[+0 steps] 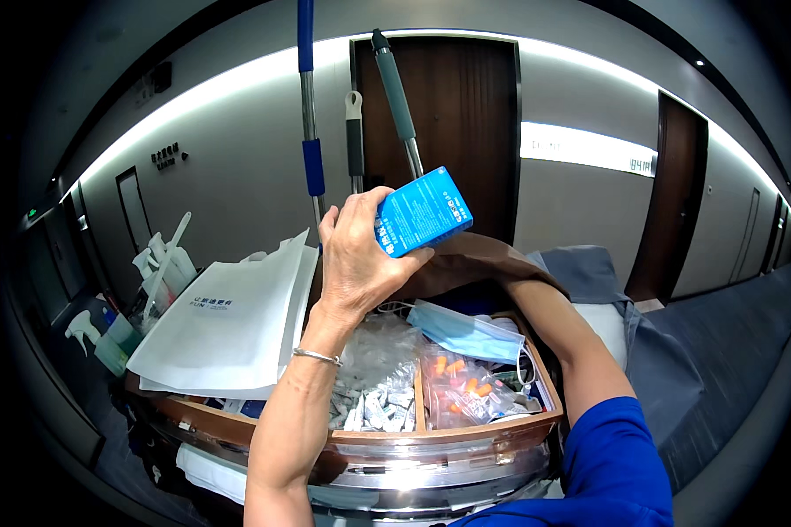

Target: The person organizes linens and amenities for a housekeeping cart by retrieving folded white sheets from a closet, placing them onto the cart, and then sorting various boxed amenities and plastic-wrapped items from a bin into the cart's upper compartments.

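My left hand (356,247) grips a small blue carton (422,212) that bears white writing, raised above a housekeeping cart. My right forearm (546,316) reaches behind a brown flap (481,253), and the hand itself is hidden. Below my wrists lies a wooden divided tray (419,402). One compartment has small white packets (382,408) in clear plastic (382,342). Beside it are bagged orange earplug-like pieces (478,387) with a light-blue face mask (468,332) over them.
White paper bags (217,323) cover the tray's left part. Spray bottles (102,339) and a brush handle (165,270) stand farther left. Several long handles, one blue (313,165), rise behind. Grey cloth (652,349) hangs at right. A wooden door (448,118) lies beyond.
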Tool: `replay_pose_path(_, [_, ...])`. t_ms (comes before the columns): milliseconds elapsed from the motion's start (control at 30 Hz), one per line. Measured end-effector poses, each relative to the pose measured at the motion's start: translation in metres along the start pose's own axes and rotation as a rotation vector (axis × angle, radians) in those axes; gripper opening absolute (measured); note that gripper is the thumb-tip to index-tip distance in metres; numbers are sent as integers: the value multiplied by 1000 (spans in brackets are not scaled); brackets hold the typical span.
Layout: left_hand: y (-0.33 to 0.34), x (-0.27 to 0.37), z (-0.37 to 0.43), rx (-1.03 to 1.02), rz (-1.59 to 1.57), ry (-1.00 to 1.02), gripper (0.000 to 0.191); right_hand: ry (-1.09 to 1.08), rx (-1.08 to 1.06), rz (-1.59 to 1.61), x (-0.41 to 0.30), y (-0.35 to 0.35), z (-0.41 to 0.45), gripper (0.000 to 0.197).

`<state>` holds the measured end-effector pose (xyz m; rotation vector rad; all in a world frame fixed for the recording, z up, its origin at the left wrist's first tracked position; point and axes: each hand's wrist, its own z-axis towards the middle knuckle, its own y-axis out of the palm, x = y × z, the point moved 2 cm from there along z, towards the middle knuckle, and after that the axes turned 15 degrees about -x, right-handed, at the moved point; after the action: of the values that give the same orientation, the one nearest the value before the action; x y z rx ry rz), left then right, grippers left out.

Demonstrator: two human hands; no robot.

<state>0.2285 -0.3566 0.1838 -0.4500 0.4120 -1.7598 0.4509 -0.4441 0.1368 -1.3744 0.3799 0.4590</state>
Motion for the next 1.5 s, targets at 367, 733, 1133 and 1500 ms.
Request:
replay_pose_path(367, [16,-8,-14,-708,-1010,-492,88,3,10,20,-2,-7,-26,42])
replay_pose_path(733, [49,-26,-24,-784,-1004,-572,102,-44,5,19,-18,5,-37,46])
replay_pose_path(1133, [27,-9,-2,-215,-1074,-333,73,-390,97,1,19,-1,39,51])
replay_pose_path(1500, [17,-15,-7,-237,-1070,-346,79,-259,113,-70,1,-2,42,45])
